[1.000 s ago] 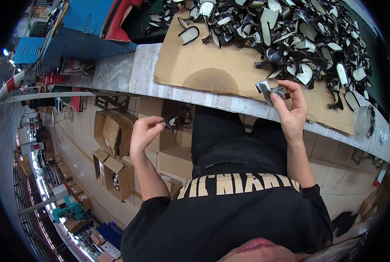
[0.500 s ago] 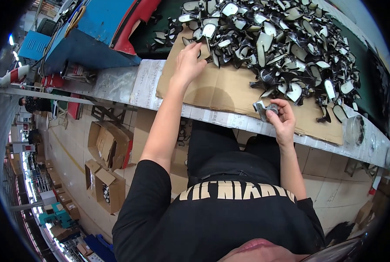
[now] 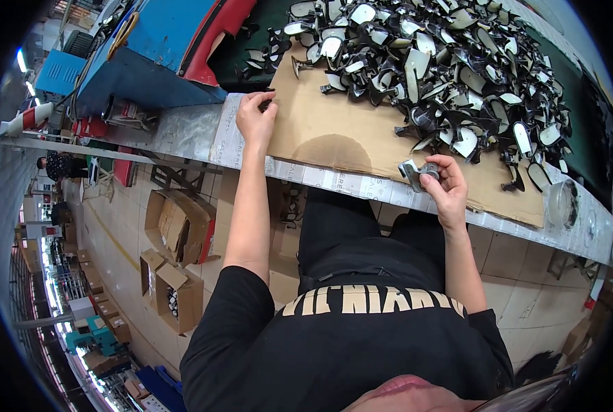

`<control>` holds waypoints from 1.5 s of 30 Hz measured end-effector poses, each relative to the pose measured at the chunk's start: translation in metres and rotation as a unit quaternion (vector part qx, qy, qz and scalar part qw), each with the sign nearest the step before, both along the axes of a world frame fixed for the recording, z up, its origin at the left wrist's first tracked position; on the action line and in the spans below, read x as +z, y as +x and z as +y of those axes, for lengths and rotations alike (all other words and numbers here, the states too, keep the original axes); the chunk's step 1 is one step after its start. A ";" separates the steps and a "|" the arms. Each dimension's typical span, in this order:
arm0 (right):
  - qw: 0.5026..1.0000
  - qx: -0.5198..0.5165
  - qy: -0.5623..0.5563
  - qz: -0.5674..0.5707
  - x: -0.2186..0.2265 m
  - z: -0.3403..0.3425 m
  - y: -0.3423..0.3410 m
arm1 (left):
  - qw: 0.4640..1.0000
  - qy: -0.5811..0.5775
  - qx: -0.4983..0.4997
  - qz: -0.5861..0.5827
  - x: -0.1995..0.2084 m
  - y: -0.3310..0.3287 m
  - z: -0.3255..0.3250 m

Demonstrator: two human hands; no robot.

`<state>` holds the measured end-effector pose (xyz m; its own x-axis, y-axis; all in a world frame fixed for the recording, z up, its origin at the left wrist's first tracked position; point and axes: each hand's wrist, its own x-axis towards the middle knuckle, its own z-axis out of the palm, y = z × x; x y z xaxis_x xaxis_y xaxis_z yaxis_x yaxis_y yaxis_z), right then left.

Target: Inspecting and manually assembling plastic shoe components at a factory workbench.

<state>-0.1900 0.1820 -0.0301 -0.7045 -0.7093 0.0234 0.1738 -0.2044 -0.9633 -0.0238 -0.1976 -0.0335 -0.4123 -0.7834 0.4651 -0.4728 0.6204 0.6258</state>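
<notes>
My left hand (image 3: 256, 118) is over the left edge of the cardboard sheet (image 3: 313, 123), fingers curled together around something small and dark, mostly hidden by them. Close to the front edge of the table, my right hand (image 3: 446, 191) pinches a small grey piece with a pale flat end (image 3: 411, 172) between thumb and fingers; its kind is unclear. Beyond both hands spreads a big heap of glossy black curved pieces with cream faces (image 3: 416, 72), which look like shoe heels. One black piece (image 3: 304, 64) lies at the heap's left edge.
A blue machine housing (image 3: 138, 72) with a red curved guard (image 3: 207, 44) stands at the left of the table. A clear round container (image 3: 562, 204) sits at the right end. Open cardboard boxes (image 3: 176, 226) stand on the floor at left.
My left hand has drawn back from the heap's left edge, toward me and to the left, its fingers now curled. My right hand keeps its grip on the grey piece and has hardly moved.
</notes>
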 end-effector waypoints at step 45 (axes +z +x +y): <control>0.958 0.017 0.015 0.287 0.064 -0.022 0.049 | 0.893 0.303 -0.327 0.064 0.074 0.032 0.198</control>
<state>-0.1410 0.1601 0.0341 -0.5581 -0.7383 0.3787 -0.3806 -0.1778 -0.9075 0.0086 0.0001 0.0405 -0.8477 -0.5181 0.1139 -0.0333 0.2662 0.9633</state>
